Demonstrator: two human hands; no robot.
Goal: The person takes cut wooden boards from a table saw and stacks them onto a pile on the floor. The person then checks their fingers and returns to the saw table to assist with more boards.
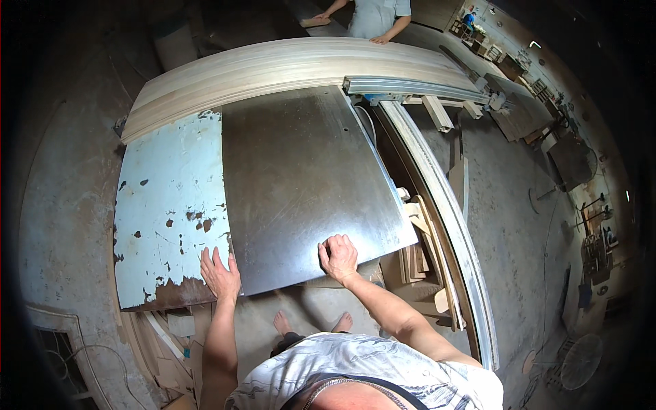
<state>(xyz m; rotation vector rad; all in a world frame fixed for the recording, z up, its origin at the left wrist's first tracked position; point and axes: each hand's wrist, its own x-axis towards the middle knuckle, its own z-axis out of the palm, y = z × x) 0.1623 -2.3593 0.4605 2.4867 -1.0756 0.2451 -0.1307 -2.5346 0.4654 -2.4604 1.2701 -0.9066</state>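
Note:
Both my hands rest on the near part of a broad flat machine table. My left hand (221, 277) lies with fingers spread across the seam between a light blue, chipped painted panel (167, 184) and a dark smooth metal top (294, 164). Further right, my right hand (339, 260) sits at the near edge of the metal top, fingers slightly bent and nothing visible in them. A long pale wooden panel (273, 65) lies along the far side of the table, apart from my hands.
Across the table a person (372, 19) has one hand at the wooden panel. A long metal rail (437, 171) runs down the right side, with a crossbar (410, 86) at its far end. Wood offcuts (413, 263) stand beneath. A fan (581, 361) is at lower right.

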